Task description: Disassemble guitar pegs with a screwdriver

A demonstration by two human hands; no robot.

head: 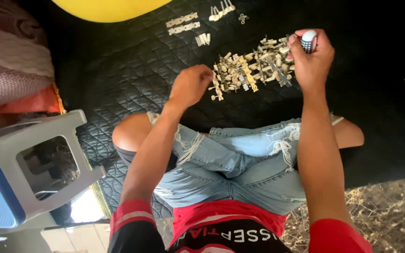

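Observation:
I sit cross-legged in torn blue denim shorts (240, 164) on a black quilted mat (132, 65). My right hand (311, 58) is closed around a small tool with a white, black-ribbed handle (309, 40), held over the right end of a pile of small cream and brass-coloured parts (251, 68). My left hand (191, 85) is curled just left of that pile, fingertips at its edge; whether it pinches a small part is hidden.
Farther up the mat lie two perforated strips (182, 23), a few cream pegs (203, 39) and more pegs (221, 11). A yellow round object (111, 8) sits at the top. A grey-blue plastic stool (29, 164) stands left, folded fabric (10, 56) behind it.

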